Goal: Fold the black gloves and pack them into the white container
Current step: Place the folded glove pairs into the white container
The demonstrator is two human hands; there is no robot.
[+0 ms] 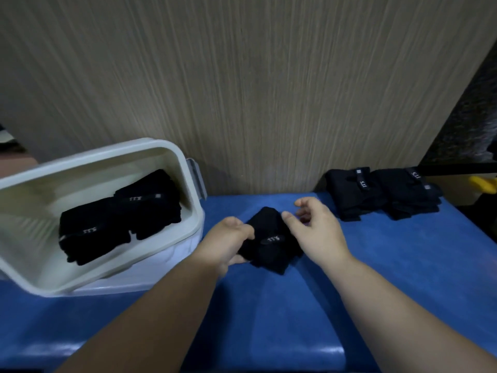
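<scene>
A folded black glove with a small white label lies on the blue surface at the middle. My left hand grips its left edge. My right hand hovers just right of it, fingers apart and holding nothing, thumb close to the glove's top. The white container stands tilted at the left, with two stacks of folded black gloves inside. A pile of unfolded black gloves lies at the back right.
The blue padded surface spans the foreground. A wood-grain wall rises right behind it. The container rests on a white lid or base. A yellow object shows at the far right edge.
</scene>
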